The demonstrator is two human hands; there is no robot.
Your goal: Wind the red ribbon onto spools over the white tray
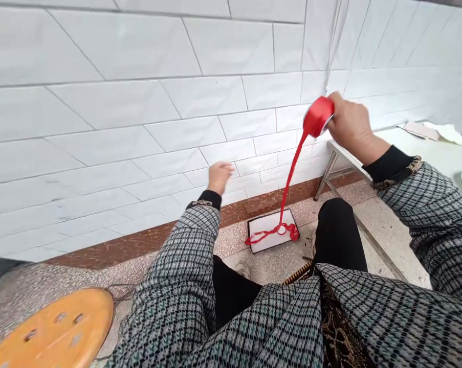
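The red roll point(317, 116) looks glossy, the wall tiles point(117, 107) smooth, the sleeve point(187, 243) rough woven cloth.

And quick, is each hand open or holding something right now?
Left hand: blurred; open or closed, I can't tell.
Right hand: closed, holding the red roll.

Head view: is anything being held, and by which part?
The right hand holds the red roll by its rim; the left hand appears empty.

The clenched right hand point(349, 120) is raised higher than the left hand point(219, 177).
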